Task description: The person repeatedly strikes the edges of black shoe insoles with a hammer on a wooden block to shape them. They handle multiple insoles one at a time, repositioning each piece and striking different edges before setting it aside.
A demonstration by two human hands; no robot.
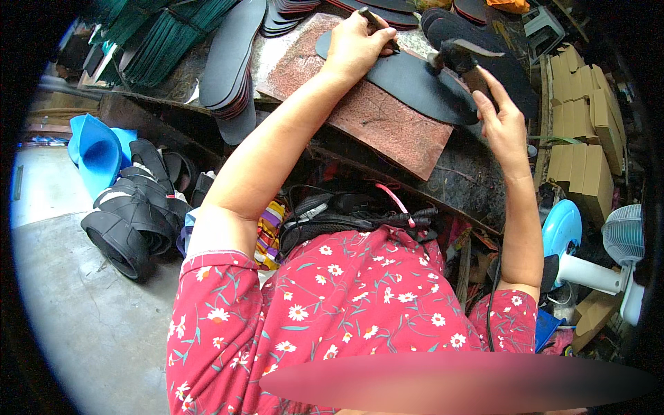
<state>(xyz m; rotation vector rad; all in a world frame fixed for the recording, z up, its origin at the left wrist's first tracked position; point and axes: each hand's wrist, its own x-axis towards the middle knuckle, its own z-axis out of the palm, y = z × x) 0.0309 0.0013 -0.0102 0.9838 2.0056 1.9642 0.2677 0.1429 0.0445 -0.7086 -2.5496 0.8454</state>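
My left hand [356, 47] is closed around a short dark rod-like tool [372, 19], whose lower end rests on or just over a black shoe sole [418, 84]. The sole lies flat, its long side slanting across a reddish, rough-surfaced slab [415, 149]. In my right hand [501, 117] is a hammer [458, 57] with a rounded face and a curved, pale-tipped claw. Its head hangs above the sole's right part, and the fingers lie along the dark handle. Exactly where the rod's tip meets the sole is partly hidden by my left fingers.
Stacked black soles [232, 59] lie left of the slab, beside green bundled sheets [169, 48]. More dark soles [484, 52] are behind the hammer. Cardboard boxes [577, 166] and a fan [622, 235] stand at right. Black shoe pieces [131, 218] lie at left near a blue object [97, 152].
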